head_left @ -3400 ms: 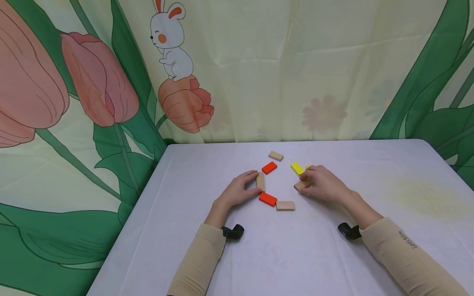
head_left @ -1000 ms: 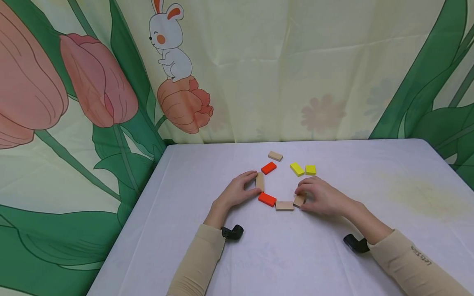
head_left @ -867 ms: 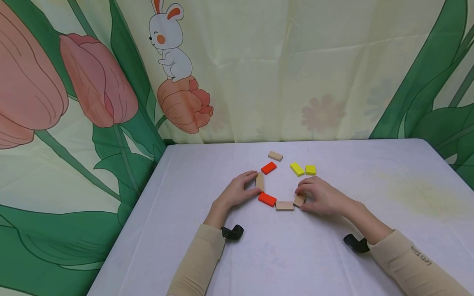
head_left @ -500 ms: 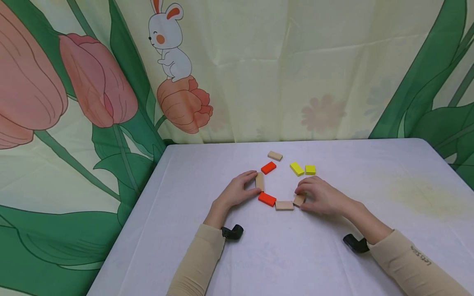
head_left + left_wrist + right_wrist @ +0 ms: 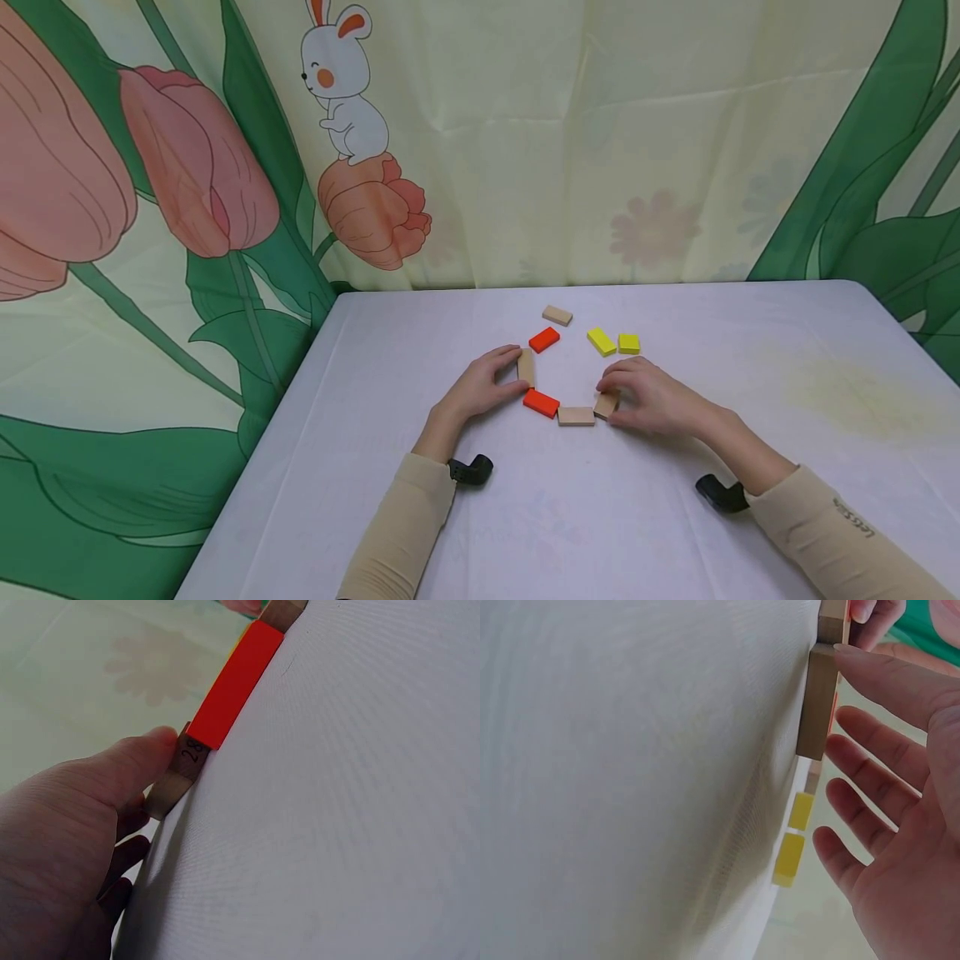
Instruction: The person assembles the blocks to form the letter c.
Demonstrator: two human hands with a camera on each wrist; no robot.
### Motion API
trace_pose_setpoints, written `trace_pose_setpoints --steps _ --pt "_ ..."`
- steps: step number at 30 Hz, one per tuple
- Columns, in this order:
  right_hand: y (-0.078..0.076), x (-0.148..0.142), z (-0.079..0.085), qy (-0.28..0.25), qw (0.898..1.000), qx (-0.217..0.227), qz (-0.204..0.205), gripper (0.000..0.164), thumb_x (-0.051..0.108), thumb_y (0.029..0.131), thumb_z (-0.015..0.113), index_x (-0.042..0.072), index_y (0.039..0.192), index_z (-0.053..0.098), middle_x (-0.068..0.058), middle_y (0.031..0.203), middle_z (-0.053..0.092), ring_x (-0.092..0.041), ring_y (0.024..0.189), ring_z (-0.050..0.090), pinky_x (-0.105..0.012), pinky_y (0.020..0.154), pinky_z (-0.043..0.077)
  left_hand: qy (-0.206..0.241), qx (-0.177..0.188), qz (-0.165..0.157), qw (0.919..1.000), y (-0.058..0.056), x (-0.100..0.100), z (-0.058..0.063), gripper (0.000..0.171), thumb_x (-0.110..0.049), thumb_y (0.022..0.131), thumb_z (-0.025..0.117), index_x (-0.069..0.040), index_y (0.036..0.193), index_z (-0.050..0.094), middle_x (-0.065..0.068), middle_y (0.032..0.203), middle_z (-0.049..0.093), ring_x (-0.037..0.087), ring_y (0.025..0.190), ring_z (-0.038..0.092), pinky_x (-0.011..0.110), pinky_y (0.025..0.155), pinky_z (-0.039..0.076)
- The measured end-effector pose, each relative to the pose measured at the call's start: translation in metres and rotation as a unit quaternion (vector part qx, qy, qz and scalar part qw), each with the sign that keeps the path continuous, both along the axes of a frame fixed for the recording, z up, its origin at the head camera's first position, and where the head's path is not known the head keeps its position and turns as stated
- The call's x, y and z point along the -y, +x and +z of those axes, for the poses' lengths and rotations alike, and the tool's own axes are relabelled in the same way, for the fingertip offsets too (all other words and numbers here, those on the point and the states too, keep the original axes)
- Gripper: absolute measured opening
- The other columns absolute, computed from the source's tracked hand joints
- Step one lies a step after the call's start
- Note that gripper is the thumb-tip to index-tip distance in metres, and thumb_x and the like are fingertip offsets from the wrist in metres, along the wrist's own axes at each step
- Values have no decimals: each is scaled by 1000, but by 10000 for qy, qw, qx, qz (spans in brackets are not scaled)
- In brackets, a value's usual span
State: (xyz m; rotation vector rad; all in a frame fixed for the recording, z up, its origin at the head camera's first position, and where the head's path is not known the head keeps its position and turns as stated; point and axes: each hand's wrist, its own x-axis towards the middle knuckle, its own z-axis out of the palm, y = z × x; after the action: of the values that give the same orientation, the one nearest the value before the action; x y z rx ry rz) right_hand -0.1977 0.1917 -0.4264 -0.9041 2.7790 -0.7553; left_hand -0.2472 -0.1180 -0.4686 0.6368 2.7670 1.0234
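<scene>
My left hand (image 5: pixel 483 383) holds a plain wooden block (image 5: pixel 527 368) between thumb and fingers; the left wrist view shows number marks on this block (image 5: pixel 191 754). A red block (image 5: pixel 542 403) touches its near end, and a second plain wooden block (image 5: pixel 576 417) continues the curve rightward. At that curve's right end, my right hand (image 5: pixel 652 400) has thumb and fingers about another wooden block (image 5: pixel 605 406), partly hidden by them. In the right wrist view the thumb touches this block's corner (image 5: pixel 819 701). All these blocks lie flat on the table.
Beyond the left hand lies another red block (image 5: pixel 544 339), with a wooden block (image 5: pixel 557 316) behind it. Two yellow blocks (image 5: pixel 601 342) lie just past the right hand. The white-covered table (image 5: pixel 570 517) ends at a printed curtain (image 5: pixel 525 167).
Since the earliest frame, my right hand has brought its wooden block nearer and slightly left, against the end of the curve. Over the last second both hands stay still.
</scene>
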Motion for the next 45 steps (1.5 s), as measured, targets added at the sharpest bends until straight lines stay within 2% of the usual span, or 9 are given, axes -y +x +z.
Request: trace_pose_setpoints --steps 11,21,28,32,45 --pt "-5 -3 0 -68 9998 -171 -120 35 17 83 83 8 115 73 -8 120 63 -34 117 52 -56 100 46 -3 10 -14 10000 -1 0 1 65 -39 95 71 -15 152 49 -1 155 44 18 144 36 39 116 33" --pt "-15 -7 1 -274 9986 -375 -247 32 11 84 80 4 114 72 -11 120 66 -38 117 53 -57 100 44 42 -30 -54 10000 0 0 2 65 -37 95 71 -13 151 50 0 155 44 19 144 36 39 115 33" --pt "-26 -14 6 -338 9975 -127 -610 36 12 86 79 4 120 70 -16 126 62 -42 125 46 -61 103 41 67 -75 -134 9999 -1 0 3 65 -35 95 72 -11 150 50 1 154 45 19 144 37 37 116 32" --pt "-31 -21 7 -496 9966 -202 -631 37 11 87 78 1 122 68 -18 127 62 -42 124 48 -62 105 38 136 -83 -158 9997 -1 0 3 65 -35 95 73 -9 150 50 3 154 46 20 144 37 37 116 32" --pt "-52 -32 1 -513 9936 50 -1008 42 10 91 74 -2 129 63 -23 134 57 -44 127 46 -63 108 34 77 -63 -130 9999 -1 1 0 65 -35 95 72 -11 151 49 1 154 45 19 144 37 37 116 32"
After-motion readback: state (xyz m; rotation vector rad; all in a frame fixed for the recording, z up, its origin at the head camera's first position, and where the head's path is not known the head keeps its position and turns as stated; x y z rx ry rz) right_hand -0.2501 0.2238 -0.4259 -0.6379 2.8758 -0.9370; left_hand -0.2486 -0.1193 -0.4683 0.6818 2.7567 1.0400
